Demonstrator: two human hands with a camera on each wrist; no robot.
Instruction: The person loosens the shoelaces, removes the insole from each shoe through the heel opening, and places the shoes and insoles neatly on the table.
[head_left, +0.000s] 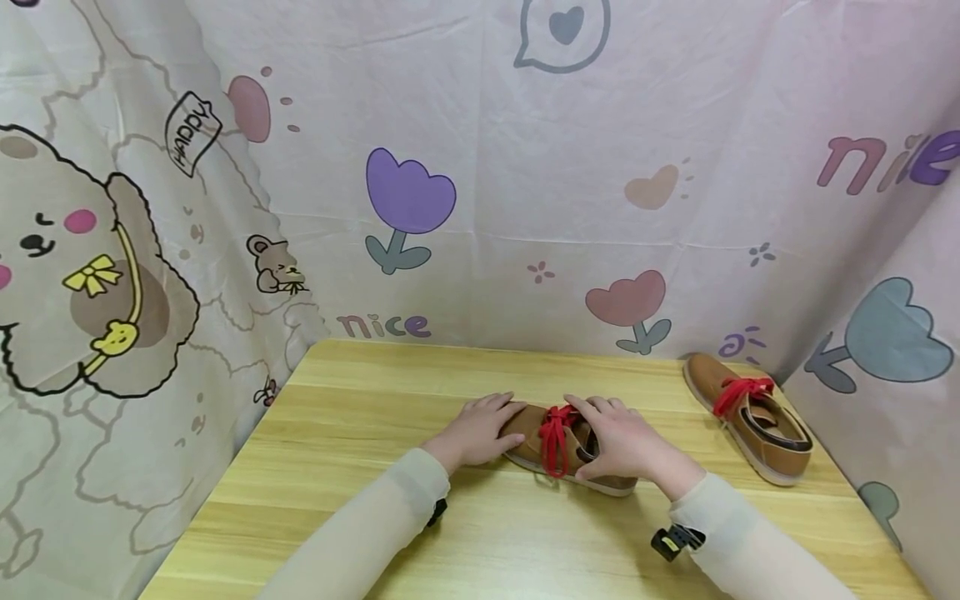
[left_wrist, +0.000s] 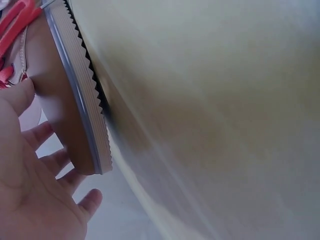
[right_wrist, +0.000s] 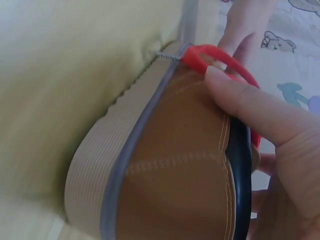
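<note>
A tan leather shoe [head_left: 531, 425] with a pale ridged sole rests on the wooden table, its toe pointing left. Red laces [head_left: 555, 433] are tied in a bow across its top, with loops hanging down the near side. My left hand [head_left: 477, 427] holds the toe, thumb on the upper and fingers around the far side. At the opening, my right hand [head_left: 628, 440] grips the shoe with the thumb on the near side and the fingers reaching over to the far side. The right wrist view shows that thumb [right_wrist: 245, 100] beside the lace and the dark collar [right_wrist: 240, 165].
A matching tan shoe [head_left: 783, 458] with red laces stands at the table's right edge, toe toward the back. The wooden table [head_left: 360, 400] meets a printed cloth backdrop [head_left: 510, 167] behind and at both sides.
</note>
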